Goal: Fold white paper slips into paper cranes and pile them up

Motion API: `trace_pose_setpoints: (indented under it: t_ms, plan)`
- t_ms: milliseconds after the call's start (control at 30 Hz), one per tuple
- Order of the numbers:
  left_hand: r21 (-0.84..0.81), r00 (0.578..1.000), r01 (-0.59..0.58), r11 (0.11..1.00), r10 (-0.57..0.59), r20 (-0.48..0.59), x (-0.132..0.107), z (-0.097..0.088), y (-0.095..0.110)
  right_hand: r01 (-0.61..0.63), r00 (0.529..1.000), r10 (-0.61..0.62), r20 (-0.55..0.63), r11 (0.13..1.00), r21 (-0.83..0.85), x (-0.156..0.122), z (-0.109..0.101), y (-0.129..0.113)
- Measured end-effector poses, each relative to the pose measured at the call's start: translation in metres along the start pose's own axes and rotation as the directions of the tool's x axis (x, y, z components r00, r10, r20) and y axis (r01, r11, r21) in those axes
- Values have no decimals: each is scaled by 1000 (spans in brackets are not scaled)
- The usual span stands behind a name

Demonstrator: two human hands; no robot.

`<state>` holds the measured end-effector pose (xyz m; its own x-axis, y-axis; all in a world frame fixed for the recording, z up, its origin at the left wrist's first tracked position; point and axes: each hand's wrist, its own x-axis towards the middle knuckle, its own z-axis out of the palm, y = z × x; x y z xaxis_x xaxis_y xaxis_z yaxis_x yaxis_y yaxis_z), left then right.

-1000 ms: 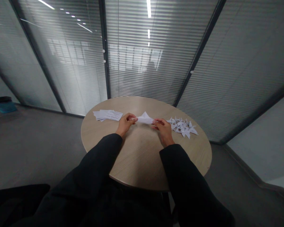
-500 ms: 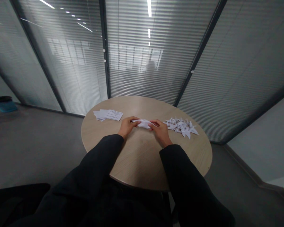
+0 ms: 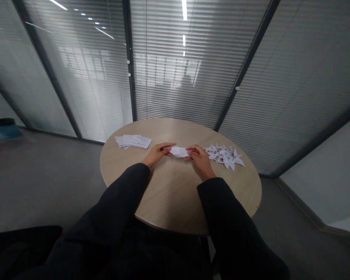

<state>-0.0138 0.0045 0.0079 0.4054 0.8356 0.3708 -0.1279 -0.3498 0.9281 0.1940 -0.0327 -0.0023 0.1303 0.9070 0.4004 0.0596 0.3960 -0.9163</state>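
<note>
A small folded white paper [image 3: 179, 151] lies on or just above the round wooden table [image 3: 175, 194], between both of my hands. My left hand [image 3: 159, 151] pinches its left end with the fingers stretched along it. My right hand [image 3: 198, 156] grips its right end with curled fingers. Black sleeves cover both arms.
A heap of several folded white paper figures [image 3: 224, 153] lies just right of my right hand. A stack of flat white sheets [image 3: 132, 141] rests at the table's far left. Glass partitions with blinds [image 3: 175, 62] stand behind the table. Grey floor surrounds it.
A second ago the paper was held up, stretched wide with a peak in the middle. Now it is folded smaller and lower, and my hands have come closer together.
</note>
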Motion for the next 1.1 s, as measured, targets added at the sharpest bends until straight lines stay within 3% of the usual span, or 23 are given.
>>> trace_pose_setpoints:
  t_ms: [100,167,333,467,567,900,1100]
  plan:
    - [71,995,-36,997,30,92,-2,-2,4,-95,995,94,21,994,58,0,-1,0]
    - [105,994,-61,993,51,95,-2,-3,6,-158,987,155,37,983,97,-1,0,-1]
    - [106,997,-39,994,45,-56,0,-7,4,-174,982,153,112,963,205,-6,2,-11]
    - [30,987,-33,999,37,-153,1,-6,6,-126,983,110,145,986,110,-8,3,-16]
    - [9,982,-24,1000,25,-189,0,-3,9,-124,988,120,92,992,36,-8,4,-15]
    - [0,966,-28,1000,28,-255,1,-1,9,-75,991,79,-110,996,38,-7,8,-21]
    - [-5,955,-6,1000,4,-298,-1,4,12,-33,993,36,-117,999,29,-6,9,-20]
